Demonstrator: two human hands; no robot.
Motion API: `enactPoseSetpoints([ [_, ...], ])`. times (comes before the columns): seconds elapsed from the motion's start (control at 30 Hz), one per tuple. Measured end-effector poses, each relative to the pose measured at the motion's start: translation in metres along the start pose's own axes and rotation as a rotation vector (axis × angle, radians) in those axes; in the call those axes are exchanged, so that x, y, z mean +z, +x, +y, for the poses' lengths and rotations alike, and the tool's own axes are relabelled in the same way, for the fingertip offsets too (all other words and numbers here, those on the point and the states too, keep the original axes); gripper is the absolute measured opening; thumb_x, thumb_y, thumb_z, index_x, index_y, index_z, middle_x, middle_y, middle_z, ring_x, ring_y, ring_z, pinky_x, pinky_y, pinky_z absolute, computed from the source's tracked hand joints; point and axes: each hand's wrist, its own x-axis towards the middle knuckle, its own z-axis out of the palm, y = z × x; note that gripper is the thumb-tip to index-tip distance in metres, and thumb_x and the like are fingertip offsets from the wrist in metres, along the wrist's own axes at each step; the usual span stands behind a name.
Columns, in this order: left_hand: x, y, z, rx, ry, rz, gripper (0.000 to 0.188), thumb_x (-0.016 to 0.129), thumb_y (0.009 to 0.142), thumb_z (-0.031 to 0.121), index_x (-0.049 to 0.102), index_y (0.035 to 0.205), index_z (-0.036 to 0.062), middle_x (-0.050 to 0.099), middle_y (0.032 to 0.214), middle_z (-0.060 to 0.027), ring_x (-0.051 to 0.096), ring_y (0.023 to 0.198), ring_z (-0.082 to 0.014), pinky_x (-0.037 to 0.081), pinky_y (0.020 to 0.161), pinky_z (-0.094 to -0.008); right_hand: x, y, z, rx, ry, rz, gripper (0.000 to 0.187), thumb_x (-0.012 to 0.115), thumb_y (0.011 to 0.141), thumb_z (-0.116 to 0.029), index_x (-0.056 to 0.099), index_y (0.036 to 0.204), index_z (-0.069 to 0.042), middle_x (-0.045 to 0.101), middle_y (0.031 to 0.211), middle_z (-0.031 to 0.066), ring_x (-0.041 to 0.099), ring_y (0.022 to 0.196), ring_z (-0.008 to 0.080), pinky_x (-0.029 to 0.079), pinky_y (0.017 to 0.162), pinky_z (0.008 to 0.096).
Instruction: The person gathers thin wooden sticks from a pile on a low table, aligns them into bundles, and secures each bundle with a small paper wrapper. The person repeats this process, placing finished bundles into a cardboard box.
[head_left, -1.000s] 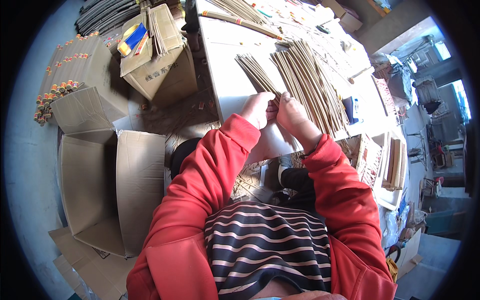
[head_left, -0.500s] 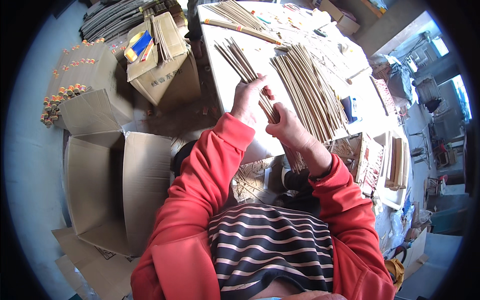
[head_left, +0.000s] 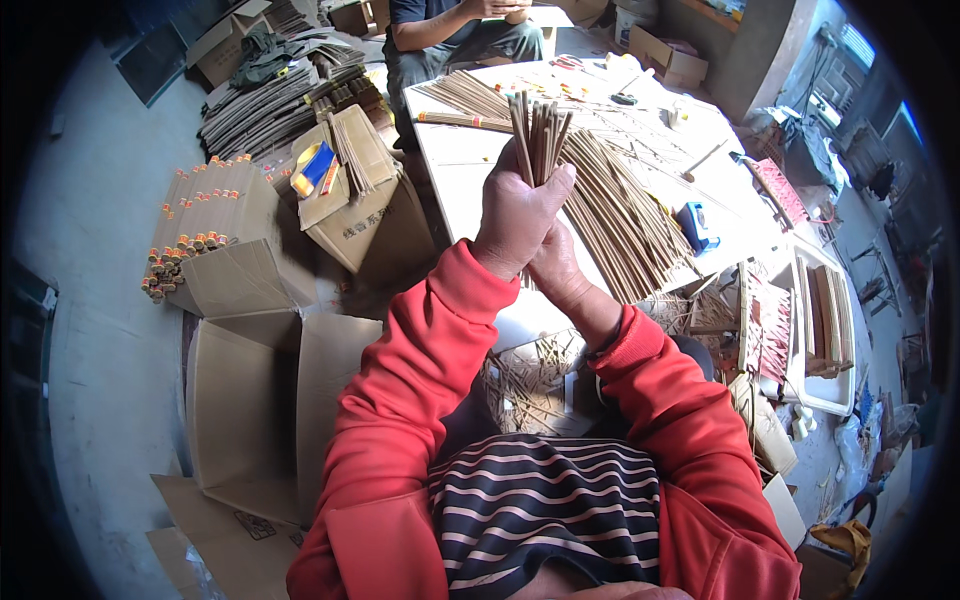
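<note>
A bundle of thin brown incense sticks [head_left: 541, 138] stands nearly upright above the near edge of the white table [head_left: 459, 180]. My left hand [head_left: 517, 208] is wrapped round it, thumb across the front. Just below and close against it, my right hand [head_left: 558, 262] is closed at the lower part of the bundle, its fingers mostly hidden. To the right of my hands, a wide layer of loose incense sticks [head_left: 625, 218] lies slantwise on the table. A wrapped bundle [head_left: 463, 120] and more loose sticks [head_left: 465, 92] lie farther back.
An open cardboard box [head_left: 245, 400] stands at my left, with stacked, banded bundles [head_left: 205, 215] behind it. A closed carton [head_left: 370, 215] bears a tape dispenser [head_left: 313, 170]. A blue tool [head_left: 697, 228] sits at the table's right edge. Another person [head_left: 455, 40] sits beyond the table.
My hands have come together, and the stick bundle has gone from slanting to nearly upright. The view has shifted, bringing the seated person's arms and legs into sight at the top.
</note>
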Motion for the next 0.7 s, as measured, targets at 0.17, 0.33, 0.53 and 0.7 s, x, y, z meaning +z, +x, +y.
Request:
enactPoseSetpoints([
  [0.17,0.005,-0.004,0.014,0.12,0.073,0.03,0.019,0.062,0.078,0.008,0.056,0.094,-0.0003,0.061,0.081,-0.0097,0.058,0.072,-0.0181,0.047,0.067,-0.0286,0.004,-0.005,-0.018,-0.149,0.057,0.033,0.032,0.059,0.083,-0.01,0.047,0.112,0.001,0.06,0.098,0.0096,0.056,0.088,0.0141,0.045,0.077,0.0281],
  [0.33,0.008,-0.008,0.032,0.243,0.159,0.103,0.019,0.063,0.078,0.009,0.055,0.093,-0.0005,0.061,0.081,-0.0104,0.058,0.07,-0.0191,0.047,0.066,-0.0291,0.003,-0.005,-0.026,-0.168,-0.14,0.065,0.039,0.06,0.082,-0.013,0.045,0.116,-0.002,0.061,0.098,0.0144,0.058,0.089,0.0191,0.046,0.078,0.0299],
  [0.53,0.003,-0.002,0.002,0.134,0.11,0.143,0.018,0.062,0.08,0.012,0.053,0.09,0.0001,0.059,0.073,-0.0076,0.055,0.063,-0.0163,0.046,0.06,-0.0284,0.008,0.0,0.024,-0.065,-0.067,0.042,0.034,0.064,0.078,-0.016,0.048,0.105,-0.002,0.061,0.087,0.0162,0.06,0.081,0.0216,0.046,0.072,0.0324],
  [0.7,-0.025,0.014,0.027,-0.031,-0.331,0.105,0.012,0.061,0.082,0.012,0.05,0.083,0.0058,0.048,0.064,0.0001,0.044,0.048,-0.0084,0.038,0.043,-0.0226,-0.005,-0.019,0.01,0.168,-0.07,-0.281,0.024,0.065,0.078,-0.017,0.047,0.087,-0.004,0.053,0.064,0.0041,0.05,0.053,0.011,0.044,0.05,0.0264],
])
